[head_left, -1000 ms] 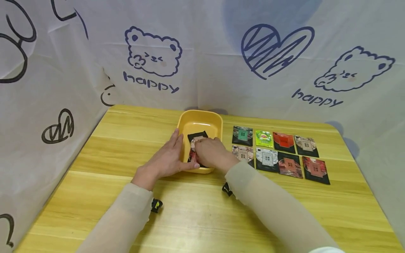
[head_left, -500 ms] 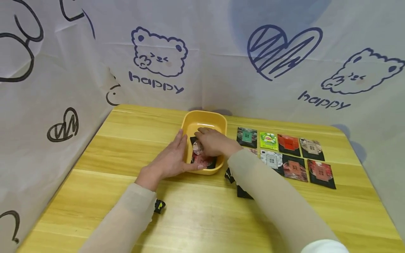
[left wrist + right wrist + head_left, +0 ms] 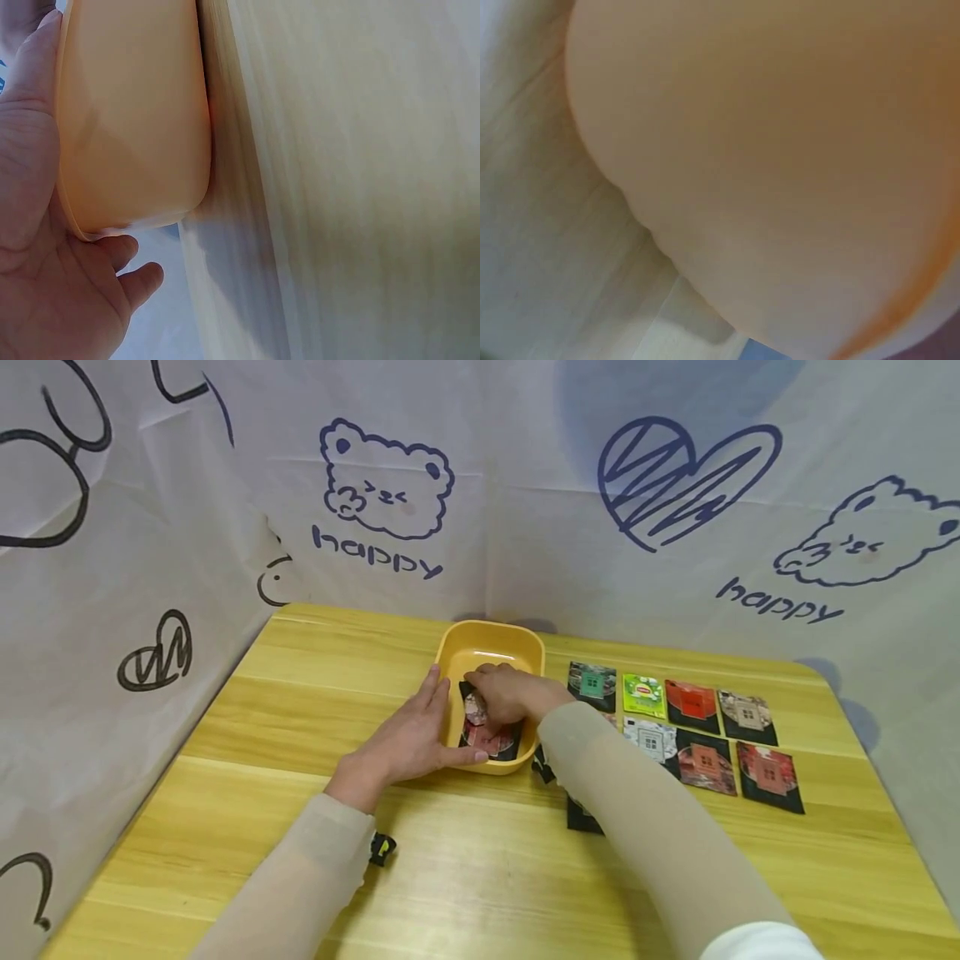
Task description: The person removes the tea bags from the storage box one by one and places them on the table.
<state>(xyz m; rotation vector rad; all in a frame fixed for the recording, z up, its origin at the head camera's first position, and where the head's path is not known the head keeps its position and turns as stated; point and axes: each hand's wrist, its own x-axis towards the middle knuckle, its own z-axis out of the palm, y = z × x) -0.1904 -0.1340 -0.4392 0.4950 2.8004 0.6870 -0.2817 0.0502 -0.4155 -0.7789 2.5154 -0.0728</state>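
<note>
A yellow plastic bin (image 3: 491,628) stands near the table's back edge. My left hand (image 3: 397,739) rests against its near left corner, with fingers along the left side and the thumb on the near rim. Inside, a tea sachet with a red print (image 3: 491,743) lies flat at the near end. My right hand (image 3: 506,693) reaches into the bin from the right and pinches another tea sachet (image 3: 475,706), pale-printed with black ends, which sits tilted over the red one. Its fingertips are partly hidden. The left wrist view shows the bin's outer wall (image 3: 135,112) beside the palm.
Right of the bin, tea sachets lie in two rows, among them a green one (image 3: 643,695), a red one (image 3: 692,704) and a white one (image 3: 651,739). The right sleeve (image 3: 645,810) covers part of them. A black sachet (image 3: 582,817) pokes out beneath that sleeve.
My right hand has shifted right within the bin, uncovering more of the red sachet, and the pale sachet has tilted. The left hand stays on the bin. The head view has swung slightly left.
</note>
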